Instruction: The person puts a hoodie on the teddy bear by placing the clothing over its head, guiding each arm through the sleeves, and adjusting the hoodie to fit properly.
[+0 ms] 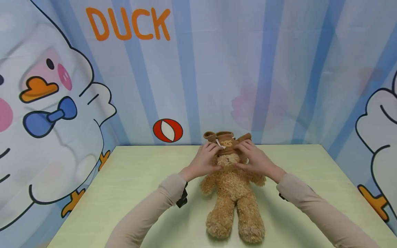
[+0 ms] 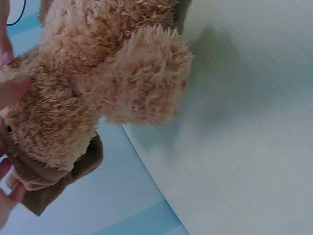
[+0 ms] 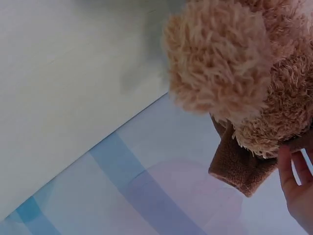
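Observation:
A curly tan teddy bear (image 1: 234,186) lies on its back, feet toward me. Over the top of its head sits a small brown sweater (image 1: 228,150) with a bear-face patch and a white cord or ribbon; its collar and sleeves point away from the bear. At the left of the bear's head, my left hand (image 1: 207,159) grips the sweater's lower edge. The right hand (image 1: 255,159) pinches the same edge on the other side. In the right wrist view, fingers (image 3: 288,174) hold the hem beside the fur. The bear's eyes are mostly covered.
The bear lies on a pale green table (image 1: 149,165), near its back edge. Behind it hangs a striped blue curtain (image 1: 214,69) printed with ducks and a red ball. Dark wrist straps (image 1: 183,198) show at the cuffs.

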`<state>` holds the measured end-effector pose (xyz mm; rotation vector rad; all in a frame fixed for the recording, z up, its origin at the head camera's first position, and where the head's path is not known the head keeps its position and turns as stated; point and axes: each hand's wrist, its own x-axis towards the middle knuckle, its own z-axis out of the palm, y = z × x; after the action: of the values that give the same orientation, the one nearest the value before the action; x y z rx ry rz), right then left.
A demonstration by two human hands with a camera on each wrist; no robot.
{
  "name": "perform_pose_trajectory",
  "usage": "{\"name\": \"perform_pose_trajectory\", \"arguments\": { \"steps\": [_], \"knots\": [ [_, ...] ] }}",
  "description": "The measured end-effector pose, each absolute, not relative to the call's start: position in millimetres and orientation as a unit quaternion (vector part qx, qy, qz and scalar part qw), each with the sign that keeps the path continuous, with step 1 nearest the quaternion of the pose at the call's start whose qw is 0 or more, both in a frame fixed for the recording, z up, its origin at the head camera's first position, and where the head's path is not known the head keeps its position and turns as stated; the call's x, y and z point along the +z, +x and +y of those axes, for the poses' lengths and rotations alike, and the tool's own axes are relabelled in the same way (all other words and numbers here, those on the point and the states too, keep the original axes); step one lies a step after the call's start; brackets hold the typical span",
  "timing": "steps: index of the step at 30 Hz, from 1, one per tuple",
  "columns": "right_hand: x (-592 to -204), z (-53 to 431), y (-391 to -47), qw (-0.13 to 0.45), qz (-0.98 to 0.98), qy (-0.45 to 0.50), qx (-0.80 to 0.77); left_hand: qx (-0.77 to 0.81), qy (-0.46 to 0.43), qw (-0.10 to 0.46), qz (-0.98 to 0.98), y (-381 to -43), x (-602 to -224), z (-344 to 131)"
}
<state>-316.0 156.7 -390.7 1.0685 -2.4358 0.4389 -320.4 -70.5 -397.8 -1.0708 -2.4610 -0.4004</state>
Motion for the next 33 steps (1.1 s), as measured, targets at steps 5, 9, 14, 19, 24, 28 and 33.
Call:
{"name": "perform_pose_trajectory", "arguments": {
  "steps": [5,9,14,19,24,28,33],
  "knots": [
    [-390.6,150.5,-317.4,0.244,-0.871,0.41,0.116,-0.056,-0.407,0.28,-0.867,-318.4,-402.8,-64.1],
    [-393.5,147.5,-317.9,0.251,-0.864,0.428,0.084,0.037,-0.402,0.325,-0.855,-315.9,-406.1,-59.7],
    [-400.6,146.6,-320.5,0.297,-0.826,0.478,0.032,0.119,-0.409,0.366,-0.827,-315.6,-412.6,-57.4],
    [-410.5,149.1,-323.7,0.326,-0.796,0.51,0.02,0.145,-0.437,0.422,-0.781,-317.3,-420.6,-55.4],
    [-413.3,151.7,-323.4,0.326,-0.787,0.522,0.05,0.094,-0.448,0.447,-0.768,-317.2,-417.9,-46.0],
    [-409.4,154.0,-318.7,0.316,-0.796,0.511,0.077,0.121,-0.43,0.469,-0.762,-314.7,-411.0,-38.7],
    [-407.3,158.1,-311.3,0.304,-0.808,0.501,0.058,0.221,-0.427,0.485,-0.731,-309.9,-401.8,-40.9]
  ]
}}
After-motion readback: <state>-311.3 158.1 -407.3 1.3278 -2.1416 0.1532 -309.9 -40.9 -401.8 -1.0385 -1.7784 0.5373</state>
